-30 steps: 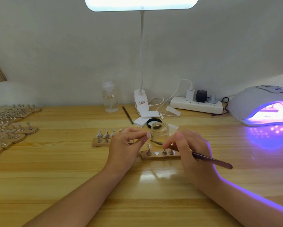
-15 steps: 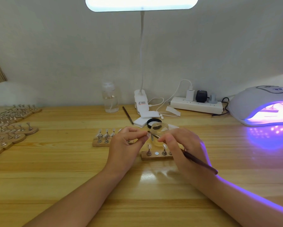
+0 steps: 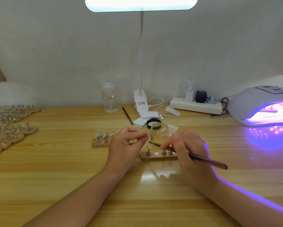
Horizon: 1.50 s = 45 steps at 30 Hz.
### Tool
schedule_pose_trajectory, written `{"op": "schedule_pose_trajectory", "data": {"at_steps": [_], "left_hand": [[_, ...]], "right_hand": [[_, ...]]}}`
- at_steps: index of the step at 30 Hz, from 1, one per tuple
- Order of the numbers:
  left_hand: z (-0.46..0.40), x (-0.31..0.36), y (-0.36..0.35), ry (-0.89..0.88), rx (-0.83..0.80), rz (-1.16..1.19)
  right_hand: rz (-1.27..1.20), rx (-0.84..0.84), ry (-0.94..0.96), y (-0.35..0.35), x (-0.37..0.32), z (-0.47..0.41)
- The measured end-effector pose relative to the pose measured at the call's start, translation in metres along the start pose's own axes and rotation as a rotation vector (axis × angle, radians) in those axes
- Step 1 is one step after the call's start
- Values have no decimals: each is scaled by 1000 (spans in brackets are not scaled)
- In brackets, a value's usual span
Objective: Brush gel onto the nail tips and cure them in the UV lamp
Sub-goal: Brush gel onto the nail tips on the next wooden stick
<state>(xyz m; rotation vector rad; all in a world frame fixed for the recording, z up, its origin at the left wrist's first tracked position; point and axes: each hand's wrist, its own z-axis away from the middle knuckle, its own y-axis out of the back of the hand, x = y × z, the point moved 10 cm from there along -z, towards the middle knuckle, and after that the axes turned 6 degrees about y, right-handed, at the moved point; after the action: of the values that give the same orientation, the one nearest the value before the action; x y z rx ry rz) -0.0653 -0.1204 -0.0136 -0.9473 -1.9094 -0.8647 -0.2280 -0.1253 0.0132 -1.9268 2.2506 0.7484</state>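
Note:
My left hand [image 3: 126,145] pinches a small clear nail tip on its stand [image 3: 149,136] in front of the open gel jar [image 3: 159,132]. In my right hand [image 3: 188,149] I hold a thin dark brush [image 3: 207,160], and its tip [image 3: 150,142] points left just below that nail tip. Under both hands lies a wooden holder strip [image 3: 158,156] with three stands and one bare magnet spot. The UV lamp [image 3: 261,108] glows purple at the far right, with a holder inside it.
A second wooden holder [image 3: 101,141] with nail tips lies left of my left hand. Several more holders [image 3: 8,128] crowd the table's left edge. Behind the jar are its black lid [image 3: 151,122], white pads [image 3: 145,118], a spare brush [image 3: 127,115], a clear bottle [image 3: 108,99], a desk lamp base [image 3: 140,100] and a power strip [image 3: 196,105].
The brush tip went up into the jar half a second ago and has come back down below the held nail tip. My left hand has stayed put.

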Motion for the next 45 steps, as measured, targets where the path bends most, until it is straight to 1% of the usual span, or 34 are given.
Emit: {"op": "schedule_pose_trajectory", "data": {"at_steps": [4,10,14,19,21,24,27,30,33,36,39,41,45], "left_hand": [[0,1,0,-5,-3,5],[0,0,0,-2,-5,3],[-1,-2,0,4,-9,3],[-2,-5,0,11,-10,8],[-2,-5,0,9,-10,5],[-2,-5,0,1,-10,5],[-3,-7,0,4,-15,2],[-3,-8,0,20,-15,17],[-3,-7,0,23,-20,19],[-3,-6,-1,17,-22,9],[-3,-6,-1,14,-29,24],[-3,-5,0,3,-28,25],[-3,0,-1,-39,-28,9]], "right_hand": [[43,-16,-12,-2,0,-2],[-21,-8,-20,1,0,1],[26,-4,-8,-1,-3,-2],[-49,-7,-38,1,1,0],[-44,14,-32,3,0,-1],[-17,0,-56,0,0,-2],[-51,-14,-71,0,2,-1],[-88,12,-55,4,0,0],[-71,6,-90,1,3,-1],[-77,-10,-100,-1,3,-1],[-117,14,-79,3,0,-1],[-127,28,-101,4,2,-1],[-104,1,-129,0,3,-1]]}}
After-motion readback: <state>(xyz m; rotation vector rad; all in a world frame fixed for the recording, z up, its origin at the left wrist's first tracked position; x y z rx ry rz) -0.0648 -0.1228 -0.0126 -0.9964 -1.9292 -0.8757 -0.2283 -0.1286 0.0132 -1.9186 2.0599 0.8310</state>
